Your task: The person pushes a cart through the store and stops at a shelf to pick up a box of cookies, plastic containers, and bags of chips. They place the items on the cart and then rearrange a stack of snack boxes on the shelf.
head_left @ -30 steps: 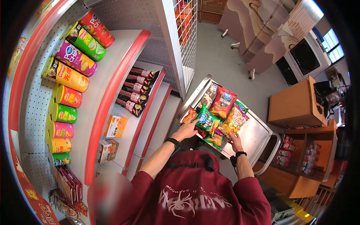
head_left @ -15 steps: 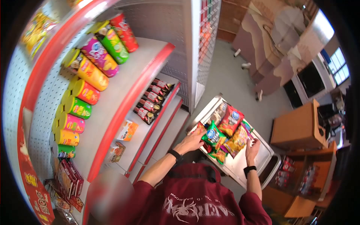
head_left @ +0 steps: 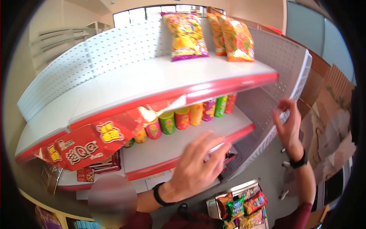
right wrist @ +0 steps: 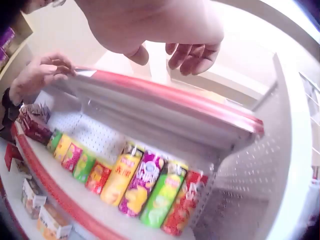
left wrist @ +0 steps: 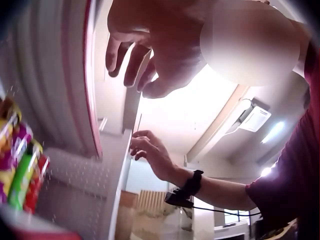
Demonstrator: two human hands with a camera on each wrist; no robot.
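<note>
My left hand point(head_left: 198, 168) is raised in front of the shelf unit, its fingers loosely bent with nothing in them. In the head view it overlaps the middle shelf point(head_left: 152, 160). Farther right, my right hand point(head_left: 288, 124) is up beside the unit's side panel, fingers relaxed and holding nothing. On the top shelf point(head_left: 129, 82) stand a purple-and-yellow chip bag point(head_left: 187, 36) and orange chip bags point(head_left: 239, 40). Below my hands, a metal cart point(head_left: 211, 204) carries several snack bags, among them a green bag point(head_left: 235, 208) and a red bag point(head_left: 255, 202).
Chip canisters point(right wrist: 142, 185) line the shelf under the top one. A red promotional strip point(head_left: 91, 147) hangs off the top shelf's front edge. Small boxes point(right wrist: 52, 222) sit lower down. A white post and mesh side point(right wrist: 295, 150) bound the unit on the right.
Both hands have left the snack bags on the cart and risen to the shelf unit. The head view has swung up and left, bringing the top shelf's bags into sight.
</note>
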